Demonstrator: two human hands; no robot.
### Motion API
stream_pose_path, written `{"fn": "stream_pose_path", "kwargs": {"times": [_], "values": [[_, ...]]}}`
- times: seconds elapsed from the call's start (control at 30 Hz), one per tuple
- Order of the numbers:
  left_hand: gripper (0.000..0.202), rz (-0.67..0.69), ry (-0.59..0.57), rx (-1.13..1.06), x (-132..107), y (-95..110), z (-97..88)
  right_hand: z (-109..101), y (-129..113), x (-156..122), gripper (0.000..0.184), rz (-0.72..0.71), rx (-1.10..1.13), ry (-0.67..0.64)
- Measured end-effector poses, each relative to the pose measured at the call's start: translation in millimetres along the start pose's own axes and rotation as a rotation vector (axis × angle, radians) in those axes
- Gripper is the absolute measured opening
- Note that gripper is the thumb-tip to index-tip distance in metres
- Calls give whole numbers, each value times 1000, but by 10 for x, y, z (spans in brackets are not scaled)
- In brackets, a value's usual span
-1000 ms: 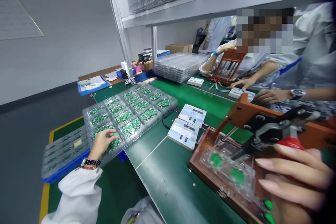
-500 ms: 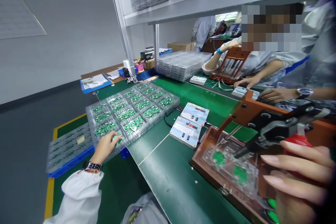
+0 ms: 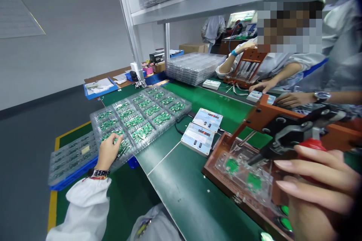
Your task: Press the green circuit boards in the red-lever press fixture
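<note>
My left hand (image 3: 109,151) is over the near-left corner of a clear plastic tray (image 3: 93,120), its fingers curled and pinched together above small green circuit boards (image 3: 113,134). What is between the fingertips is hidden. My right hand (image 3: 319,192) wraps around the red handle (image 3: 312,144) of a black toggle clamp (image 3: 288,135). This clamp is mounted on a brown test fixture (image 3: 226,186). Two green boards, one of them a round-looking board (image 3: 232,165), sit under a clear plate in the fixture.
Two white meter boxes (image 3: 197,139) with red digits lie between tray and fixture. A second tray (image 3: 72,158) stands lower left on a blue bin. Stacked clear trays (image 3: 195,67) are at the back. Across the bench, a co-worker's hands (image 3: 263,86) are near another brown fixture (image 3: 246,67).
My left hand has shifted slightly away and left over the tray, and the green piece seen at its fingertips earlier no longer shows distinctly. My right hand stays on the red handle.
</note>
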State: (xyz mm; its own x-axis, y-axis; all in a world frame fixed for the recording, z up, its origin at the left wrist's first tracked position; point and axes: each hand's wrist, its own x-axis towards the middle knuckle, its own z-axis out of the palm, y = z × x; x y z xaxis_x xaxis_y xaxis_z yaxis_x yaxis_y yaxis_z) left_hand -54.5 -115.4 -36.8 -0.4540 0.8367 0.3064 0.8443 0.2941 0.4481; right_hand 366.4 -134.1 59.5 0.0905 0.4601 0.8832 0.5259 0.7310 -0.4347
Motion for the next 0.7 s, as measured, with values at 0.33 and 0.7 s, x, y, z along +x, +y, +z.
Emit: {"fn": "stream_pose_path", "kwargs": {"times": [0.33, 0.7], "values": [[49, 193, -705, -1226, -1727, 1863, 731, 30, -67, 11, 26, -77, 46, -20], [35, -575, -1284, -1923, -2065, 2363, 1249, -34, -89, 60, 23, -146, -56, -127]]}}
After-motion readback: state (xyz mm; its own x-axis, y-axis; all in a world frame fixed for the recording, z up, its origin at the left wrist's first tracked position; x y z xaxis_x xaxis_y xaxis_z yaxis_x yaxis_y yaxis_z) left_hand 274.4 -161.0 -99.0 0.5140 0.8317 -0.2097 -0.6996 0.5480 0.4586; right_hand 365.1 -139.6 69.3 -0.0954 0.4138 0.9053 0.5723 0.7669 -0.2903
